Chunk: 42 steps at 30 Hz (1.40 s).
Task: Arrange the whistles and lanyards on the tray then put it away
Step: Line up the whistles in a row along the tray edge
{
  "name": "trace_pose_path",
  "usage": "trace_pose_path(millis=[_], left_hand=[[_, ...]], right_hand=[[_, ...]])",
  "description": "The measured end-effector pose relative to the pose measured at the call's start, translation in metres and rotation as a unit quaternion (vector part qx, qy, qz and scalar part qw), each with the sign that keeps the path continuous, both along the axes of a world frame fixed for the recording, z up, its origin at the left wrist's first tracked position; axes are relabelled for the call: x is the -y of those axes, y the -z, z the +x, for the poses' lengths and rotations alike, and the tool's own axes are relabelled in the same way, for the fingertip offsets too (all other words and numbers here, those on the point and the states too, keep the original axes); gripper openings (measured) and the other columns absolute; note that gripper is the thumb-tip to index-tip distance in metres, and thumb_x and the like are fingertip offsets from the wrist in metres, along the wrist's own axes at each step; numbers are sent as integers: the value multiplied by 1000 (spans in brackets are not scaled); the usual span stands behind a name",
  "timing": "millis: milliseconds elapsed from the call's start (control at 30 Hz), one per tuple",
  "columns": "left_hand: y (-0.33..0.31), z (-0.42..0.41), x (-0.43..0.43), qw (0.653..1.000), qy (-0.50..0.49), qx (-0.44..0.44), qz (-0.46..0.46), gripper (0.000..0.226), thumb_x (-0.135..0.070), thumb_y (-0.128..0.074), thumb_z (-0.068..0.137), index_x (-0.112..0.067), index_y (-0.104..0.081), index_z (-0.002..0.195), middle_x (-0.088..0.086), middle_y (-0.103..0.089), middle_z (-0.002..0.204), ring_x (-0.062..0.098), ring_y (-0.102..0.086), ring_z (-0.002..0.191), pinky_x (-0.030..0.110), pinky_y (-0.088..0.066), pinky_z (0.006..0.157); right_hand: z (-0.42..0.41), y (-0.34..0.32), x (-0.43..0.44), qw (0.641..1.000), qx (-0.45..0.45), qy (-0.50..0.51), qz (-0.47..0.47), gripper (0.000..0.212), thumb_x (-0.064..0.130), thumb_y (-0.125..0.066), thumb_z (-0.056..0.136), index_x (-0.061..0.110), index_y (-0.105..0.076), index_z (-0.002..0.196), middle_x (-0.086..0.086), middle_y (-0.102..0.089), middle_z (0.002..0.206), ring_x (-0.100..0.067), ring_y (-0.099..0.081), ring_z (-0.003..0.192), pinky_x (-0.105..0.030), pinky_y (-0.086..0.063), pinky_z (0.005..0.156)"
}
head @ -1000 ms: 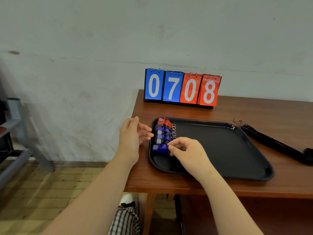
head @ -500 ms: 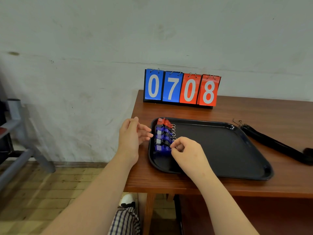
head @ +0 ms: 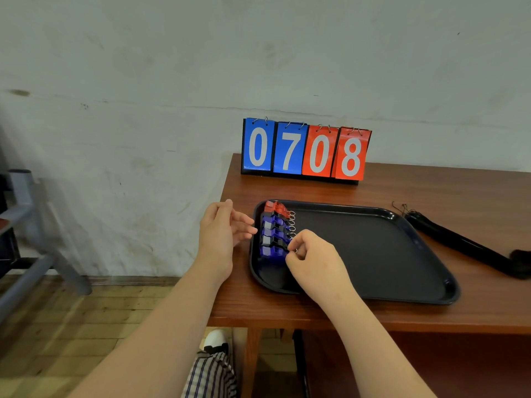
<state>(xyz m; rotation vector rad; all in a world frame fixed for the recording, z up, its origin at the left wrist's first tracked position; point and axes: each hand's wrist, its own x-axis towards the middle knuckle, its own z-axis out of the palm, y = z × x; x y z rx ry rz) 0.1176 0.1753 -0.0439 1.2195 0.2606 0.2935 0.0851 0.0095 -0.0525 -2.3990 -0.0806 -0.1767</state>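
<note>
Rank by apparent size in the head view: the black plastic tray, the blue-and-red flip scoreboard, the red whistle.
1. black plastic tray
2. blue-and-red flip scoreboard
3. red whistle

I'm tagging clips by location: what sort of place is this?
Likely a sports equipment room: a flip scoreboard stands on the table, whistles lie in a row on a tray, lanyards beside it.

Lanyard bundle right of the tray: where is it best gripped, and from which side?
Grip the lanyard bundle round its straight middle, from above, fingers across its width. It lies flat on the table beside the tray, both long sides exposed. Its far end has loose clips and its near end curls at the frame edge, so an end grip would probably trail.
</note>
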Motion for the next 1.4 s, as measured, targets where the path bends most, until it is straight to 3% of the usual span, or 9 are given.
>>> trace_pose_path(millis=[233,433,600,767,1033,1200,1400], left_hand=[[1,0,-1,1000,2,7,0,23,-26,-44,104,-13,-53,87,8,-68,67,19,-65,55,30,-53,58],[2,0,-1,1000,3,11,-4,24,-26,-44,104,-13,-53,87,7,-68,66,19,-65,54,30,-53,57],[3,1,-1,1000,1,10,0,23,-27,-44,104,-13,-53,88,8,-68,67,18,-65,55,31,-54,59],[2,1,-1,1000,7,11,6,24,-27,-44,104,-14,-52,85,6,-66,63,18,-63,53,29,-51,55],[5,2,-3,998,37,16,45,26,-28,-45,103,-15,-51,81,3,-50,55,18,-43,49,29,-32,48],[1,0,-2,998,59,13,-1,28,-23,-39,95,-15,-50,71,2,-43,51,17,-35,46,29,-26,47],[7,1,-3,997,61,48,1,23,-15,-30,96,-14,-50,83,5,-46,56,17,-33,46,27,-24,43]], right_hand=[[-5,-2,0,997,59,-49,8,12,33,-65,92,28,-57,98,8,-52,61,-5,-52,58,-22,-53,70],[-2,2,-1,994,68,-80,-24,13,34,-71,88,30,-61,95,8,-49,58,-7,-52,58,-19,-47,85],[-1,5,0,994,72,-78,-16,11,30,-71,89,29,-62,96,8,-48,57,-5,-51,55,-9,-39,77],[1,7,0,995,72,-73,-15,11,28,-70,90,28,-62,96,8,-48,56,-5,-50,54,-11,-40,78],[2,6,0,995,63,-77,-17,9,28,-69,91,28,-62,97,7,-47,57,-6,-50,55,-13,-40,79],[2,6,1,995,66,-79,-4,9,29,-69,91,28,-62,97,7,-49,57,-6,-51,55,-13,-43,80],[0,6,2,993,75,-82,33,10,30,-70,89,29,-62,95,6,-48,56,-5,-50,55,-8,-44,74]])
